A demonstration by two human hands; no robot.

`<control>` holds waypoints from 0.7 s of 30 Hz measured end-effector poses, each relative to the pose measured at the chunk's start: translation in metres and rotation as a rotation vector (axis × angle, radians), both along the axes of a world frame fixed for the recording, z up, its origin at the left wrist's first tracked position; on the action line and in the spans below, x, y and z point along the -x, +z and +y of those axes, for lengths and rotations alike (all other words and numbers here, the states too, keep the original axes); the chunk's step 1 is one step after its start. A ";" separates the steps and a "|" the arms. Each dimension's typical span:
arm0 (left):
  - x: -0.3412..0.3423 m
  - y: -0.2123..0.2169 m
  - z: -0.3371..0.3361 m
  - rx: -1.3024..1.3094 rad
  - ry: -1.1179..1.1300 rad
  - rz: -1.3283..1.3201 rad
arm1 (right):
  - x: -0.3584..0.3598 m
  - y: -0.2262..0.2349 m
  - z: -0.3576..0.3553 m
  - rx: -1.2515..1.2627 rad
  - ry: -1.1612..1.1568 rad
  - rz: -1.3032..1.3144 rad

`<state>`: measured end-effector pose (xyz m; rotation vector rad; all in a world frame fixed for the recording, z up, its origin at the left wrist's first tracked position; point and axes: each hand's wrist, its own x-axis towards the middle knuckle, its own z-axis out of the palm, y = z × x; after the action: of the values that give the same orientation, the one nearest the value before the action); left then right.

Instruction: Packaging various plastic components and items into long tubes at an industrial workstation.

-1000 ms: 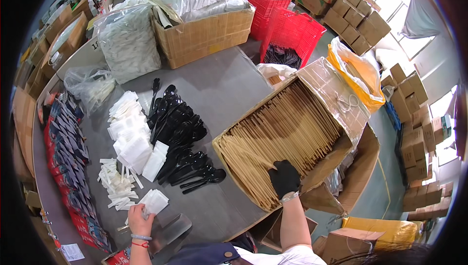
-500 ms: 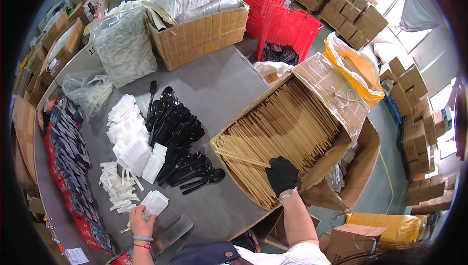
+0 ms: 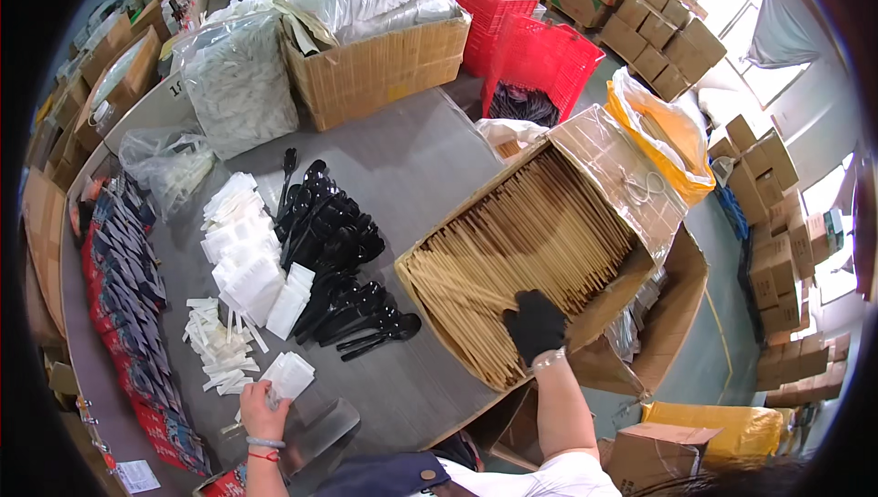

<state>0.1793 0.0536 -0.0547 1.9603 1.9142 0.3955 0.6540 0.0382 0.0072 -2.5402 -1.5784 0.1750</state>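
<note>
At the table's near edge, my bare left hand [image 3: 263, 410] has its fingers closed on a few folded white paper napkins [image 3: 292, 374]. My right hand [image 3: 535, 325], in a black glove, is over an open carton [image 3: 599, 319] packed with wooden chopsticks [image 3: 521, 241]. Its fingers are closed round the end of a few chopsticks lying slantwise over the rest; how many is blurred. Farther up from my left hand lie a pile of white napkins [image 3: 247, 264], small white paper-wrapped sticks [image 3: 219, 351] and a heap of black plastic spoons [image 3: 334, 241].
Along the left edge runs a row of red and dark-blue printed packets [image 3: 133, 314]. A clear scoop-like sheet [image 3: 329, 428] lies beside my left hand. At the back stand a full clear bag [image 3: 238, 85] and a cardboard box [image 3: 380, 81]. Red crates [image 3: 540, 58] stand beyond the table.
My right hand has shifted slightly right with the chopsticks, whose slanted ends now look blurred. My left hand keeps its hold on the napkins, almost unmoved.
</note>
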 end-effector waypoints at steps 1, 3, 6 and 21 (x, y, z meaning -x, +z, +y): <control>0.001 -0.001 -0.001 0.004 0.012 -0.006 | -0.002 0.010 -0.010 -0.119 -0.034 0.042; 0.009 -0.004 -0.003 -0.005 0.012 -0.005 | 0.003 0.033 -0.024 -0.373 -0.169 0.083; 0.011 -0.005 0.001 -0.006 0.004 -0.055 | -0.005 0.034 -0.065 -0.626 -0.235 -0.011; 0.026 -0.004 0.003 -0.013 -0.075 0.020 | 0.033 -0.153 -0.354 -0.111 -0.873 0.300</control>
<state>0.1529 0.0564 -0.0589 2.0449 1.8480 0.3701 0.6212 -0.3155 -0.1457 -2.6814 -0.2949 0.3208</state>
